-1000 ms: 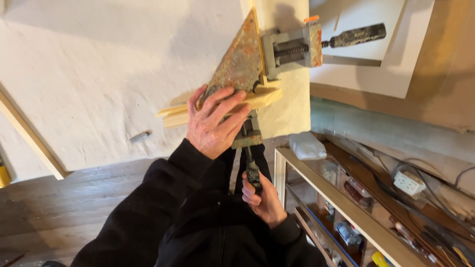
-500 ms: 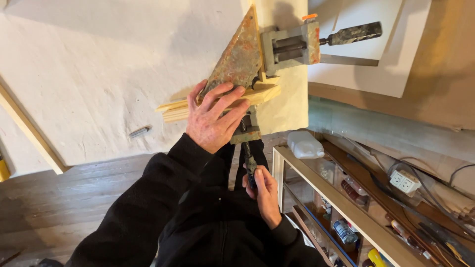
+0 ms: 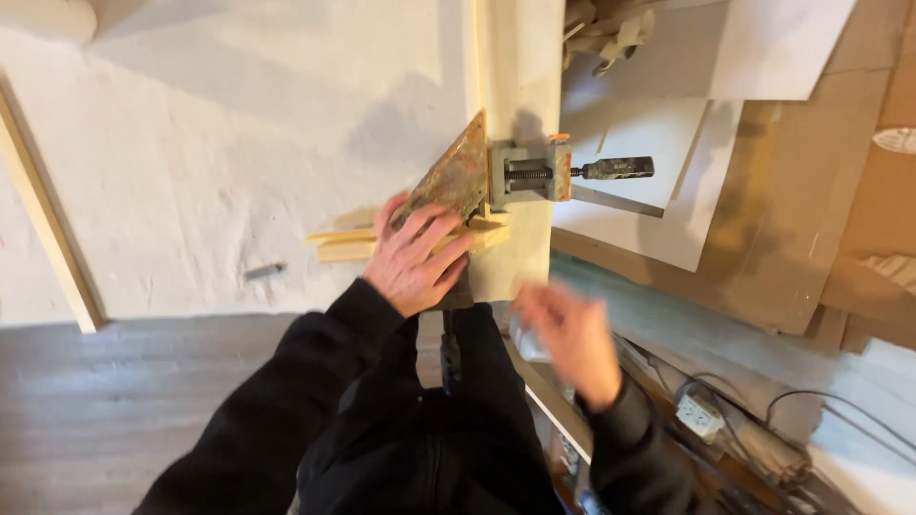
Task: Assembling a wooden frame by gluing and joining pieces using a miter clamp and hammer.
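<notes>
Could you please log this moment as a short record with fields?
left hand: flat on the wood strips, fingers spread against the clamp
right hand: blurred, in the air beside the bench edge, holding nothing
clamp: rusty triangular corner clamp with a screw handle pointing right
bench: white cloth-covered top
loose item: small dark piece lying left of the strips

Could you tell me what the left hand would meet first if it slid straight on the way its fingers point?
Probably the rusty triangular metal corner clamp: the left hand presses the pale wooden strips, fingers aimed at it.
</notes>
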